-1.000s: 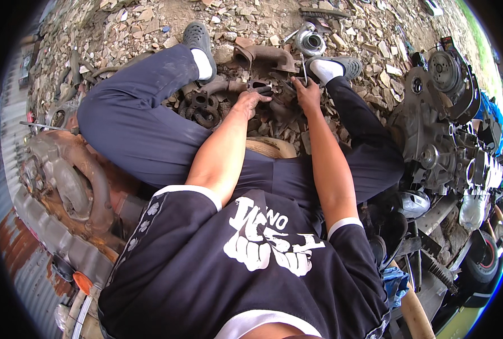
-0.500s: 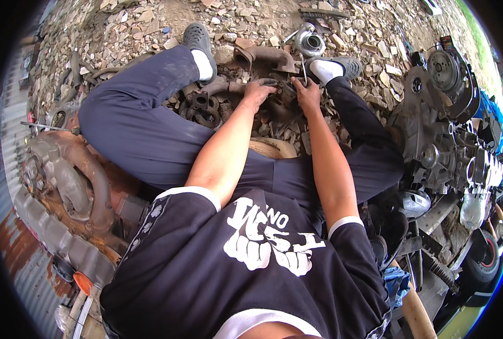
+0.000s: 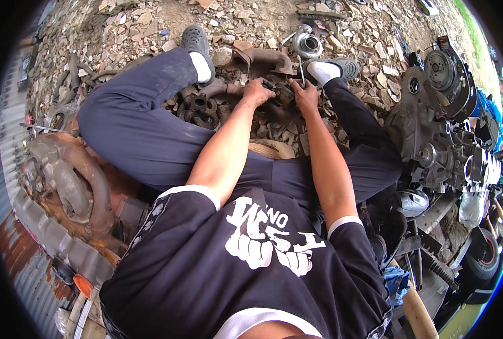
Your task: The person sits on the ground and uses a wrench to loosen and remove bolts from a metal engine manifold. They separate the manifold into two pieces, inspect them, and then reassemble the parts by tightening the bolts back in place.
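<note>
Between my legs lies a rusty exhaust manifold with curved pipes and flanges. My left hand is closed over its right part, fingers curled round the metal. Just to the right, my right hand is closed on a thin metal rod-like tool that stands up past the fingers; its exact kind cannot be made out. The tool's lower end and the spot between my hands are dark and partly hidden. A second rusty curved pipe rests just beyond my hands.
A silvery turbocharger housing sits on the rubble beyond my right shoe. Large greasy engine parts crowd my right side. A rusty engine stands at my left, beside corrugated metal sheeting. Broken stones cover the ground.
My right hand and the thin tool have shifted very slightly left. My left hand's fingers have moved a little on the rusty part, and the view has shifted slightly.
</note>
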A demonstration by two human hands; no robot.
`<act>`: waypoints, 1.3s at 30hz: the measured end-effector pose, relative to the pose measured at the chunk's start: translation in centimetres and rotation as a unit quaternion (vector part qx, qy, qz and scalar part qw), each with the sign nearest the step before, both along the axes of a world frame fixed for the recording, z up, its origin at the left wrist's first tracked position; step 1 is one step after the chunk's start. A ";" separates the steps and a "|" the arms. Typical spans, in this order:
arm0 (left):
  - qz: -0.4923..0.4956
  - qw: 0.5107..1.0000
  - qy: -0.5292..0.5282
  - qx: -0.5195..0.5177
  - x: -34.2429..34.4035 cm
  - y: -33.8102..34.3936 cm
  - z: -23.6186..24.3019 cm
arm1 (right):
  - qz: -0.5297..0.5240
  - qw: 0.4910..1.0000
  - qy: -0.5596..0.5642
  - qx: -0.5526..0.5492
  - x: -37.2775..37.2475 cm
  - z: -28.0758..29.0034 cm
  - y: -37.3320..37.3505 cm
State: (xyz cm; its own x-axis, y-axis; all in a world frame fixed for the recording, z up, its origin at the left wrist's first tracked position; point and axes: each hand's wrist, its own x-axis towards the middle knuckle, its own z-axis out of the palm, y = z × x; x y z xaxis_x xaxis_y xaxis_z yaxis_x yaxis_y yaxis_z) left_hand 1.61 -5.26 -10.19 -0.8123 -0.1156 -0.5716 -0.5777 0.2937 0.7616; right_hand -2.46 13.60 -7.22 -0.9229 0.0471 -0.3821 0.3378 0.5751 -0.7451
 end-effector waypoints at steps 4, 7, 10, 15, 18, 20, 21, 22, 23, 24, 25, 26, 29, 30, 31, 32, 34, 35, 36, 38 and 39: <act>0.012 0.999 0.022 -0.032 0.1 1.1 0.7 | -0.004 1.000 -0.002 -0.006 -0.2 -0.3 0.5; 0.038 0.998 0.022 -0.036 0.6 1.2 0.4 | -0.002 1.000 -0.001 0.010 0.0 0.6 0.2; 0.066 0.997 0.028 -0.025 1.2 0.5 -1.3 | 0.017 1.000 0.004 0.003 0.0 0.6 -0.2; -0.003 0.995 0.055 -0.086 0.5 1.4 1.0 | -0.044 0.997 0.026 0.054 0.3 1.8 2.0; -0.003 0.994 0.061 -0.087 0.5 1.7 2.0 | 0.023 0.992 0.008 0.127 -0.1 4.0 3.8; -0.014 0.995 0.062 -0.080 0.2 1.1 2.3 | 0.094 0.980 -0.023 0.176 -0.1 5.4 5.1; -0.025 0.991 0.080 -0.105 0.2 1.1 2.0 | 0.128 0.973 -0.025 0.191 0.0 5.9 5.3; -0.019 0.994 0.076 -0.081 0.2 0.8 1.9 | 0.134 0.973 -0.024 0.186 0.0 6.2 5.1; -0.016 0.996 0.073 -0.056 0.1 0.6 1.9 | 0.136 0.974 -0.023 0.181 0.1 6.2 5.2; -0.013 0.997 0.070 -0.031 0.1 0.6 1.9 | 0.139 0.974 -0.023 0.177 0.2 6.2 5.3; -0.016 0.995 0.076 -0.056 0.2 0.8 2.0 | 0.138 0.976 -0.031 0.168 0.2 6.1 5.3; -0.019 0.993 0.084 -0.083 0.4 1.0 1.9 | 0.138 0.977 -0.038 0.158 0.1 5.7 5.1; -0.052 0.989 0.070 -0.118 0.3 0.6 1.9 | 0.149 0.973 -0.052 0.170 0.1 4.6 4.8; -0.068 0.989 0.060 -0.121 0.1 0.5 2.3 | 0.154 0.969 -0.056 0.182 0.2 4.0 5.0; -0.073 0.987 0.062 -0.127 -0.2 0.6 2.6 | 0.146 0.973 -0.027 0.176 0.3 3.6 5.2; -0.076 0.986 0.063 -0.133 -0.2 0.7 3.0 | 0.136 0.976 -0.031 0.166 0.4 3.7 5.1; -0.069 0.989 0.060 -0.116 -0.1 0.9 3.8 | 0.114 0.982 -0.039 0.146 0.4 3.9 5.1; -0.057 0.992 0.056 -0.093 0.2 0.8 3.8 | 0.123 0.979 -0.042 0.155 0.4 3.9 5.1; -0.046 0.995 0.052 -0.070 0.2 0.8 3.9 | 0.130 0.977 -0.045 0.163 0.4 3.9 5.2; -0.006 0.991 0.066 -0.113 0.5 1.1 3.4 | 0.133 0.975 -0.062 0.167 0.4 4.0 5.2; 0.015 0.988 0.073 -0.133 0.6 1.2 2.9 | 0.128 0.976 -0.075 0.161 0.4 4.1 5.2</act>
